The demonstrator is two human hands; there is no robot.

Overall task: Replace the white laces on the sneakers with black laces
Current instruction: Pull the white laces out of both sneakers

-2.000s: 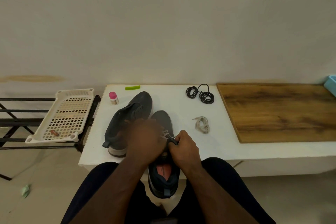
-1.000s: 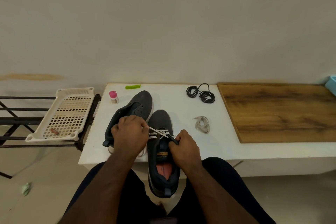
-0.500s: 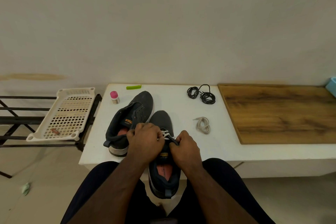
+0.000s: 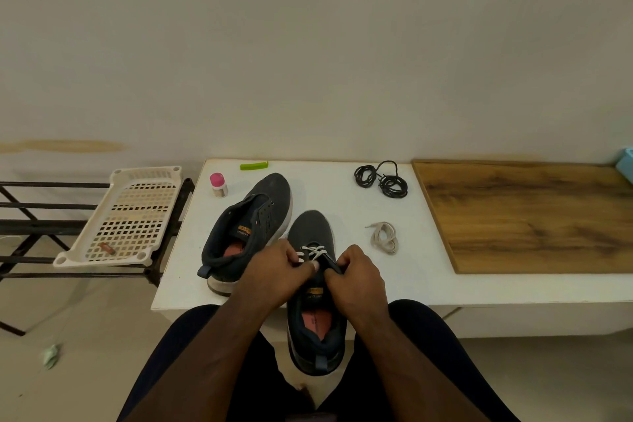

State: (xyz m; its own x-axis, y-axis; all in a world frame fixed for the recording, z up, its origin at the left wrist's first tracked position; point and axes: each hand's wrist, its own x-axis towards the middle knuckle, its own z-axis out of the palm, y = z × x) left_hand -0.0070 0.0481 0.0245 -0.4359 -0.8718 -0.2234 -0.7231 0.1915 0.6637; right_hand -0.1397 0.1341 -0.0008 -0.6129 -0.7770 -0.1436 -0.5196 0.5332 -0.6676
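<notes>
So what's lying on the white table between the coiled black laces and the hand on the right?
In the head view, a loose bundle of white lace lies between the coiled black laces and the right hand; otherwise, bare white table.

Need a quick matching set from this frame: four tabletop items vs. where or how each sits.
Things:
1. black laces
2. loose white lace
3. left sneaker
4. right sneaker

States:
A. eyelets bare, tipped on its side
B. partly laced in white, both hands on it
C. coiled at the table's back, beside the wood board
D. bundled in front of the black coils

Pairs: 1-C, 2-D, 3-A, 4-B
</notes>
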